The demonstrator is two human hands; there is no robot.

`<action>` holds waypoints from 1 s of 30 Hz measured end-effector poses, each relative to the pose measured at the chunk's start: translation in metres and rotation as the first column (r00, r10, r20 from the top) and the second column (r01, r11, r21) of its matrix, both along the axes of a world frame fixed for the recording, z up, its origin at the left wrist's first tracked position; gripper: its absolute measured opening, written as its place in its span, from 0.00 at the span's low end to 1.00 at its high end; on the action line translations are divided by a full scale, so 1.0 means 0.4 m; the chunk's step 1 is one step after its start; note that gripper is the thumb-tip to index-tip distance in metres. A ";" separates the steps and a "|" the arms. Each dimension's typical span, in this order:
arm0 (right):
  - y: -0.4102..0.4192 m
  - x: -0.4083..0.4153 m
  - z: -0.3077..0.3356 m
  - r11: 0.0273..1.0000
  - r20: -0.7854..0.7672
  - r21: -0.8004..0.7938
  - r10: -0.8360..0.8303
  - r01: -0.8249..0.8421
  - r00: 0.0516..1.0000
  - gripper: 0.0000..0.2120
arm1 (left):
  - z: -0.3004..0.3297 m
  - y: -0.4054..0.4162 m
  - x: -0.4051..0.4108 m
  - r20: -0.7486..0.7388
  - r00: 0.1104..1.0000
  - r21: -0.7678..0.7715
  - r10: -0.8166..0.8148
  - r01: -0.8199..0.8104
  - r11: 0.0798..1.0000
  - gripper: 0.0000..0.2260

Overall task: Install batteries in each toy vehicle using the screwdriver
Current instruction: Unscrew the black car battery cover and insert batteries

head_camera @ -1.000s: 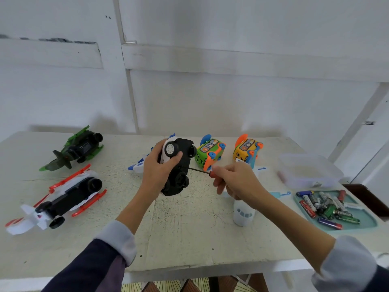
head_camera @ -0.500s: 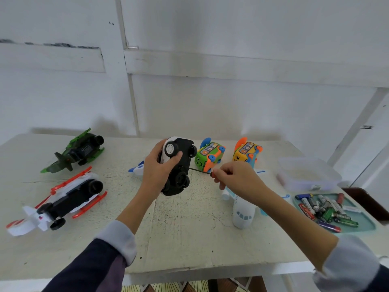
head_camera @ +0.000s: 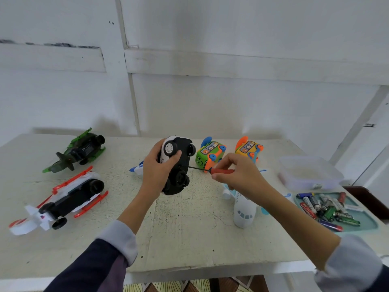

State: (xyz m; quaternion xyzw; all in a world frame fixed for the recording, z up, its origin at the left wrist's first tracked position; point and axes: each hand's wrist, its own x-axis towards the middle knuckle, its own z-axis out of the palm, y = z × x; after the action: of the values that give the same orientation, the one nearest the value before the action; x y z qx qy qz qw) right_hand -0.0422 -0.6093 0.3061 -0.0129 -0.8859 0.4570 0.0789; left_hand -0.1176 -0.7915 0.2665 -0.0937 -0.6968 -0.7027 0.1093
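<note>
Nearest, low at right: white toy plane [head_camera: 244, 211] standing nose-down on the table [head_camera: 189, 239], directly beneath the right forearm — likely to be knocked over by any drop of the elbow. Beside it, teal tray [head_camera: 366, 225] heaped with loose batteries [head_camera: 326, 209], well apart from the work; a long reach across the plane when cells are needed.

Mid-table, lifted clear of the surface: black and white toy car [head_camera: 179, 165], underside turned to the right, gripped around its body by the left hand [head_camera: 156, 169], thumb across a wheel. Right hand [head_camera: 237, 175] pinching the red handle of the screwdriver [head_camera: 212, 170], shaft level, tip against the chassis. Exact seating of tip in screw too small to tell. Risks, as a judgement: tip camming out and skating over the plastic, or a freed screw falling and rolling off — nothing underneath to catch it.

At left, white and red helicopter [head_camera: 63, 197], upside down; beyond, green helicopter [head_camera: 77, 151].

Farther back: green bus [head_camera: 209, 153] and orange bus [head_camera: 249, 147], just behind the screwdriver; clear plastic box [head_camera: 309, 173] at far right.
</note>
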 end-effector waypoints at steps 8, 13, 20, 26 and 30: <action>-0.001 -0.009 0.015 0.999 0.196 0.035 -0.020 0.014 0.980 0.16 | 0.005 0.000 -0.001 -0.029 1.000 -0.025 0.007 -0.008 1.000 0.16; 0.001 -0.003 0.012 0.990 0.134 0.134 0.027 -0.045 0.991 0.13 | 0.009 0.002 0.000 -0.032 0.999 -0.016 0.017 -0.018 1.000 0.16; 0.004 0.003 -0.003 0.988 0.144 0.144 0.028 -0.049 0.989 0.10 | 0.013 0.006 0.004 -0.027 1.000 -0.015 0.006 -0.006 1.000 0.16; 0.004 0.000 -0.005 0.949 0.164 0.287 0.089 -0.134 0.982 0.10 | 0.014 0.012 0.008 -0.035 0.999 -0.037 -0.009 0.007 0.999 0.16; 0.009 0.004 0.005 0.966 0.116 0.222 0.109 -0.133 0.987 0.09 | 0.010 0.016 0.009 -0.028 0.999 -0.051 -0.016 0.014 0.999 0.18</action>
State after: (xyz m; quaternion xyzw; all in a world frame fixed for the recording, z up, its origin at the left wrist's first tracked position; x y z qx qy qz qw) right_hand -0.0407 -0.6056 0.3080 0.0269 -0.9346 0.3545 0.0060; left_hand -0.1141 -0.7853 0.2704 -0.1116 -0.7119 -0.6843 0.1116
